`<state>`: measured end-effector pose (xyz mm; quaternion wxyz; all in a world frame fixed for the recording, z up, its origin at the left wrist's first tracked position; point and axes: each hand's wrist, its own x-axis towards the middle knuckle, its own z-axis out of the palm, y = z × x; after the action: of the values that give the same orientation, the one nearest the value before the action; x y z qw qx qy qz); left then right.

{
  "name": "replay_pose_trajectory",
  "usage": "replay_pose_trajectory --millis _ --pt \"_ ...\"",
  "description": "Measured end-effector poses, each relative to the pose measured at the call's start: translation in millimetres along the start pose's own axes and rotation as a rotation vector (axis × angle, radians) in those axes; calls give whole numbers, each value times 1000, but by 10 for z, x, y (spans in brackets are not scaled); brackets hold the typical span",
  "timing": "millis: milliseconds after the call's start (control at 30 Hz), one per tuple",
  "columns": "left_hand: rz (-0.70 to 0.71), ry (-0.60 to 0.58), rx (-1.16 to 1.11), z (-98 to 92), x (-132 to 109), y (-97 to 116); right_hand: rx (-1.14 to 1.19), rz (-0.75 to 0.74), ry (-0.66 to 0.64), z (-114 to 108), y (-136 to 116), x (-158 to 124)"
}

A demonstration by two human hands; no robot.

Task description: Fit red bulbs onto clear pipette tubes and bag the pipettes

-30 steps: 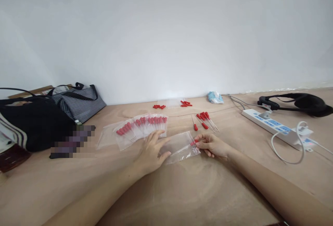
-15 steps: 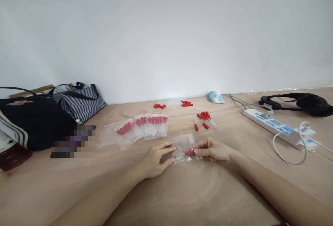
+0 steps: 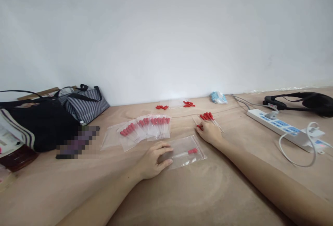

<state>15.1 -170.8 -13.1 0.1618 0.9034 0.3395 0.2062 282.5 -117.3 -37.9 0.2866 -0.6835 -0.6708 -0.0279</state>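
Note:
A clear zip bag [image 3: 179,161] lies flat near the middle, with a red-capped dropper [image 3: 192,151] inside. My left hand [image 3: 156,160] rests on the bag's left end, its fingers apart. My right hand [image 3: 209,133] is at the loose droppers, its fingertips closed around a red bulb [image 3: 199,127]. Just behind that hand lies a bunch of droppers with red bulbs [image 3: 206,116]. Bags with several red-bulbed droppers [image 3: 158,125] overlap to the left, on top of a clear bag [image 3: 109,137].
Farther back lie red bulbs [image 3: 162,107] and more droppers [image 3: 189,104]. A blue-and-white packet [image 3: 219,97] is by the wall. At the right are a white power strip [image 3: 273,120] with cables and a black headset [image 3: 312,102]. Dark [image 3: 54,125] and striped bags [image 3: 84,102] stand left.
My right hand has left the zip bag and moved back and right to the loose droppers. The dropper in the bag now lies fully inside. My left hand has stayed in place.

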Motion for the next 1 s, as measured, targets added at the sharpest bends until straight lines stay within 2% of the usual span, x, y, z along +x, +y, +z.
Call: replay_pose_trajectory --millis 100,200,333,433,533,667,800,1000 --pt "-28 -34 -9 -3 -5 -5 42 22 41 -93 16 -87" --pt "-35 -34 -8 13 -6 -16 231 -5 43 -276 175 -149" --pt "-50 -42 4 6 -13 -47 472 -158 -100 -522 500 -199" --pt "-63 -51 26 -22 -22 -60 455 -233 -196 -658 687 -220" --pt "-64 -55 32 -41 -28 -63 425 -251 -249 -742 770 -221" --pt "-59 -51 34 -37 -26 -71 395 -264 -302 -755 762 -214" --pt "-52 -49 37 -30 -24 -77 399 -297 -348 -655 673 -229" --pt "-74 -44 53 -30 -24 -65 532 -366 -301 -419 280 -323"
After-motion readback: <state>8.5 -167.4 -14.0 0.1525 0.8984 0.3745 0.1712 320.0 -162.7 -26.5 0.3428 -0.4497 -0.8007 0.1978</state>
